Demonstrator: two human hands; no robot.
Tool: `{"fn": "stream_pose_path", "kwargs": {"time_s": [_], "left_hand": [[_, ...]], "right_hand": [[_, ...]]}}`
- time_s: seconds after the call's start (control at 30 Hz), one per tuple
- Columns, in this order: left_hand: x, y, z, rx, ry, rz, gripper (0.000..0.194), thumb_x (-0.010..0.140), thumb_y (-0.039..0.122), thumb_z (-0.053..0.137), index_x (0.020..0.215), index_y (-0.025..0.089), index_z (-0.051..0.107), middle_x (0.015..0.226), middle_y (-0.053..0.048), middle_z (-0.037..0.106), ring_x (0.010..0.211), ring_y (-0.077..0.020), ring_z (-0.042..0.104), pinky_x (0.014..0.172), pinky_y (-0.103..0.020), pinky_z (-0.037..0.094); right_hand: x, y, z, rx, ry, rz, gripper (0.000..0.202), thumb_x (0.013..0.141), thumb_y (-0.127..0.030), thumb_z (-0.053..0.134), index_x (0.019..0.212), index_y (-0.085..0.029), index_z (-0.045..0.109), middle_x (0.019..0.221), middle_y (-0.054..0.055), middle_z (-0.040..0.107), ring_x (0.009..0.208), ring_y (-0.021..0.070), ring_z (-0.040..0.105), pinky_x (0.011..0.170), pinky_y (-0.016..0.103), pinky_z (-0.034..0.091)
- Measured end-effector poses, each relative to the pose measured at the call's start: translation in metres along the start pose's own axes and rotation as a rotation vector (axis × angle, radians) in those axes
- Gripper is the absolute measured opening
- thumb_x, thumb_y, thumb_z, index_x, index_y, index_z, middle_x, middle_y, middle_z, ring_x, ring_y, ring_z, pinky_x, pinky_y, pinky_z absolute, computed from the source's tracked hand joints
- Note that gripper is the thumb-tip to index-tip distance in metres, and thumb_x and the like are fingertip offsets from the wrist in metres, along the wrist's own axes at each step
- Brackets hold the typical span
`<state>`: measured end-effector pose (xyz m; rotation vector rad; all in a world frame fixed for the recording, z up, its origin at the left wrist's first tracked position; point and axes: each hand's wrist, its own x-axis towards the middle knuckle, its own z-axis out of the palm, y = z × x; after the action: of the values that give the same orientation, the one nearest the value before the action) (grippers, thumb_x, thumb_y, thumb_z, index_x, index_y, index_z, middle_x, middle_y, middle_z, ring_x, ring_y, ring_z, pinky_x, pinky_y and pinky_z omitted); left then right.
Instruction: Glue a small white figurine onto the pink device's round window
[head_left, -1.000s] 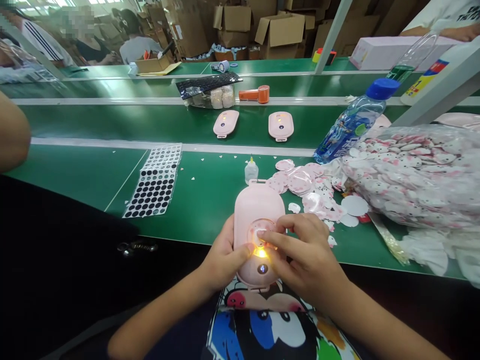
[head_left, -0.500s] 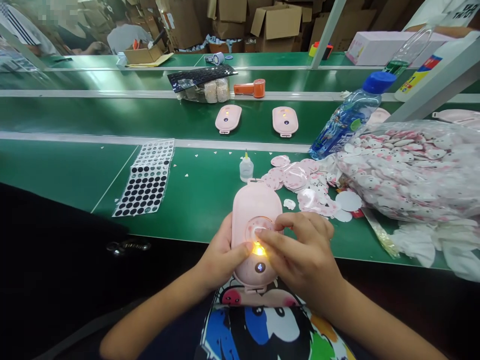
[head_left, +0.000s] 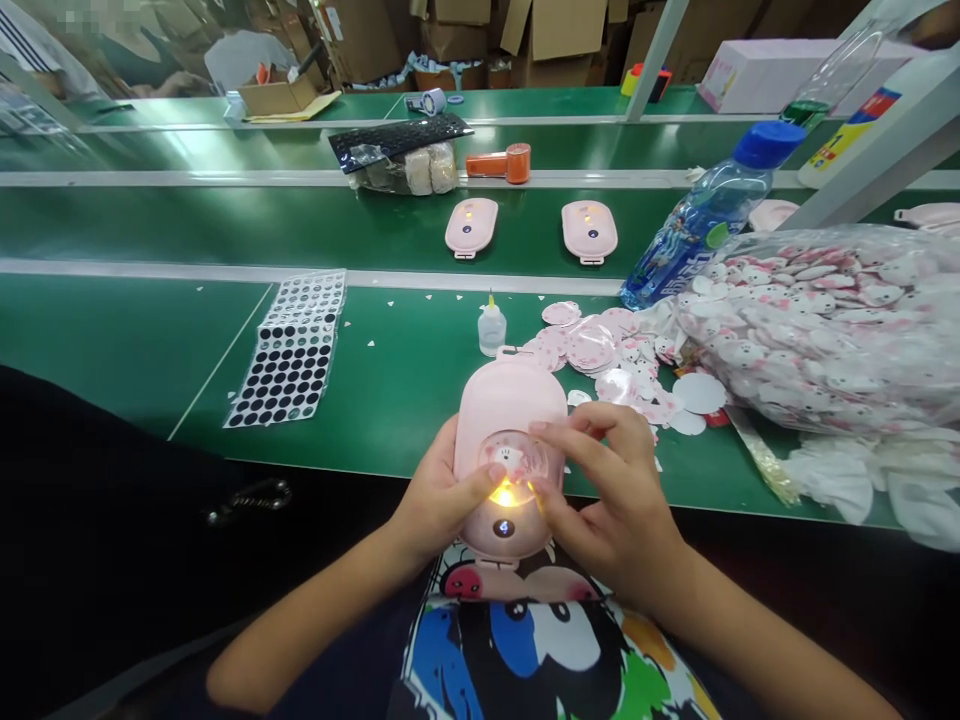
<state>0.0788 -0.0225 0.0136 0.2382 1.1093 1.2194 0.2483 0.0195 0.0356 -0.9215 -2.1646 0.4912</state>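
A pale pink rounded plastic device (head_left: 510, 390) rests in my left hand (head_left: 431, 500), which grips its left side with the thumb on the front. Its round window (head_left: 536, 455) contains a small white cartoon face piece (head_left: 508, 458). Below that, a yellow light glows above a little round display (head_left: 504, 528). My right hand (head_left: 611, 500) is at the device's right side, thumb and index finger apart, their tips at the window's rim. Nothing shows between those fingers. Just beyond the device stands a small clear needle-tip bottle (head_left: 492, 328).
Round pink stickers (head_left: 592, 343) and a plastic bag of face pieces (head_left: 825, 340) lie at right, near a blue-capped bottle (head_left: 701, 220). A sheet of black dots (head_left: 289, 350) lies left. Two similar pink devices (head_left: 471, 228) sit farther back. Another person (head_left: 251, 65) is beyond.
My right fingers have spread and drawn back from the window's middle, uncovering the cartoon face piece. The device has shifted slightly left in my left hand.
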Motion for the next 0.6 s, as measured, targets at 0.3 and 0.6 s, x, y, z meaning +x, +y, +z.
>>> {"fn": "stream_pose_path", "kwargs": {"time_s": [0.3,0.6], "left_hand": [[-0.001,0.002,0.003,-0.057,0.002,-0.001,0.038,0.069,0.018,0.075,0.100,0.028,0.055,0.112,-0.003,0.065,0.071,-0.0119,0.077,0.054,-0.009,0.071],[-0.002,-0.002,0.003,-0.095,0.001,-0.011,0.040,0.069,0.019,0.073,0.104,0.029,0.054,0.119,-0.004,0.062,0.076,-0.0128,0.078,0.058,-0.010,0.072]], "right_hand": [[-0.019,0.009,0.017,0.550,-0.246,0.472,0.086,0.090,-0.039,0.052,0.149,-0.046,-0.011,0.152,0.000,0.015,0.139,0.0170,0.028,0.115,0.041,0.032],[-0.018,0.009,0.015,0.537,-0.381,0.555,0.084,0.092,-0.039,0.047,0.145,-0.055,-0.015,0.154,-0.017,-0.001,0.146,0.0107,0.009,0.115,0.032,0.032]]}}
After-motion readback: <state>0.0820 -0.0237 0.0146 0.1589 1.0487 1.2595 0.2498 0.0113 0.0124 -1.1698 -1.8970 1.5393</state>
